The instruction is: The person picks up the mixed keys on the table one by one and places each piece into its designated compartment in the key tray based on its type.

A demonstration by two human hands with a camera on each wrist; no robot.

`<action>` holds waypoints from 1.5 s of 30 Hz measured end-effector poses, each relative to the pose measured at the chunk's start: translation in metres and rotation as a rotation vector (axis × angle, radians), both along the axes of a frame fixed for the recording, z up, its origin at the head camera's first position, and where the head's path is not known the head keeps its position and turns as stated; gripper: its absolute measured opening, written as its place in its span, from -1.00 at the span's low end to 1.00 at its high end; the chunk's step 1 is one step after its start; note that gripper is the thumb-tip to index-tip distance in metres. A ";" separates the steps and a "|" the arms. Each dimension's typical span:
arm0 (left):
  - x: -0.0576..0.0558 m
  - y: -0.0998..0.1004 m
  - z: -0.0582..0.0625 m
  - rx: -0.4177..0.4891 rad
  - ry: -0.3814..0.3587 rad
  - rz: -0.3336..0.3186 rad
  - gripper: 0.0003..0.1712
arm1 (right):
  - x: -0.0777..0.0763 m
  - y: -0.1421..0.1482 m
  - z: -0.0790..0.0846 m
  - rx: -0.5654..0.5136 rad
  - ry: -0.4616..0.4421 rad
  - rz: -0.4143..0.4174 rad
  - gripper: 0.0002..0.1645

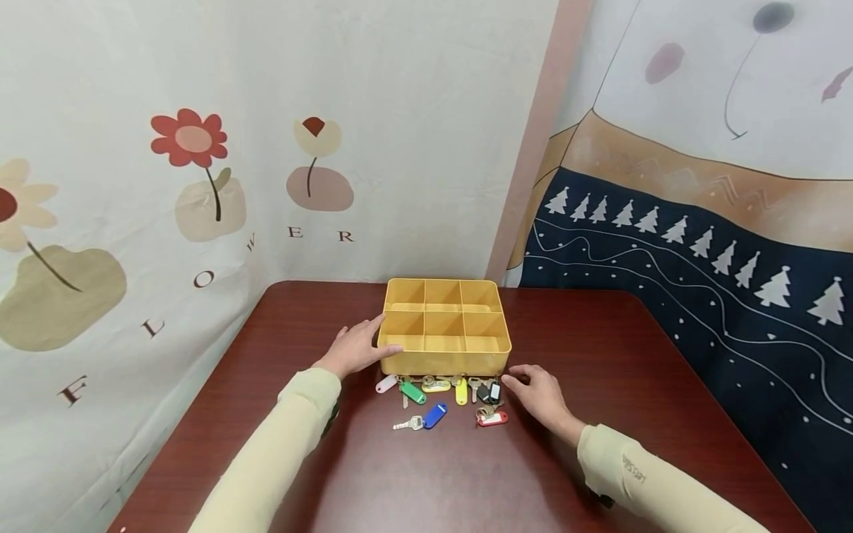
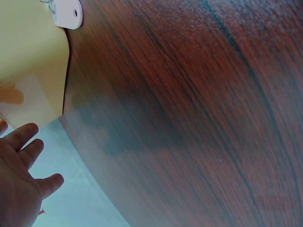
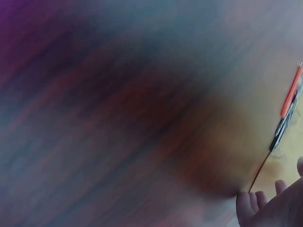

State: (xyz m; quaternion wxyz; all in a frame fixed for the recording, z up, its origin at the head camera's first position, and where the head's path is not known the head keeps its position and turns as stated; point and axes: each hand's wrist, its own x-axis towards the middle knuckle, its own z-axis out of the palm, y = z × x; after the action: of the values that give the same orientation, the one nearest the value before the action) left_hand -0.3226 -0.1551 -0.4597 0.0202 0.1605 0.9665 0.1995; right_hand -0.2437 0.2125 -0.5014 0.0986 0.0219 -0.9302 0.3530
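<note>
A yellow box (image 1: 445,363) divided into several compartments stands towards the back of the table. At its left side is my left hand (image 1: 355,348), with the fingers spread and the thumb reaching to the front left rim. The left wrist view shows this hand (image 2: 21,175) beside the box wall (image 2: 33,52). My right hand (image 1: 538,392) lies off the box's front right corner, fingers loosely bent and holding nothing. Nearest to it is a black key tag (image 1: 494,392). In front of the box lie keys with green (image 1: 413,392), yellow (image 1: 461,391), blue (image 1: 435,416), red (image 1: 492,420) and whitish (image 1: 386,383) tags.
The dark red-brown table (image 1: 426,481) has a glossy wood-grain top. Behind it hangs a pale curtain (image 1: 413,133) with printed flowers and letters. A navy cloth (image 1: 666,296) with white trees hangs along the right side.
</note>
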 end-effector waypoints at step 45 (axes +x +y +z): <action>0.001 0.001 0.000 0.023 -0.026 0.017 0.10 | -0.002 -0.024 -0.004 0.037 0.022 -0.154 -0.85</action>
State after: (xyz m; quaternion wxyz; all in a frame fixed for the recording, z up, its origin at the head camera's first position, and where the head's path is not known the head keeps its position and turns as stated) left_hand -0.3218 -0.1540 -0.4597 0.0294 0.1500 0.9651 0.2127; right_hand -0.2457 0.1884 -0.5058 0.1352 -0.0438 -0.9344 0.3267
